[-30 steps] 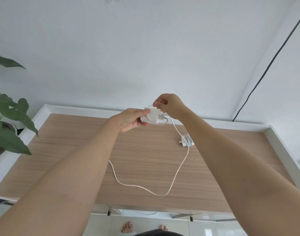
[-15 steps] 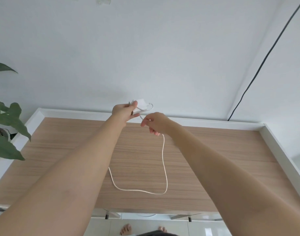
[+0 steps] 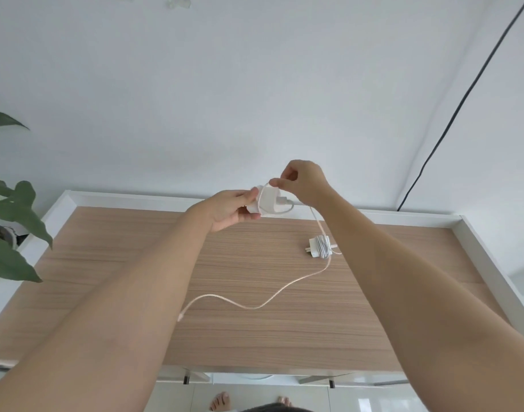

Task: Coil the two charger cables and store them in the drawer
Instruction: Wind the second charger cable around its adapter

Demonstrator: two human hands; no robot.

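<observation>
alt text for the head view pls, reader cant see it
Above a wooden desk, the left hand holds a white charger while the right hand pinches its cable over it. A second charger, already wrapped, lies on the desk.

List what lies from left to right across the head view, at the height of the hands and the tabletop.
plant leaves → left hand → white charger block it holds → right hand pinching the cable → wrapped charger on the tabletop → white table rim

Right hand (image 3: 305, 184) back atop charger (image 3: 269, 203)
</observation>
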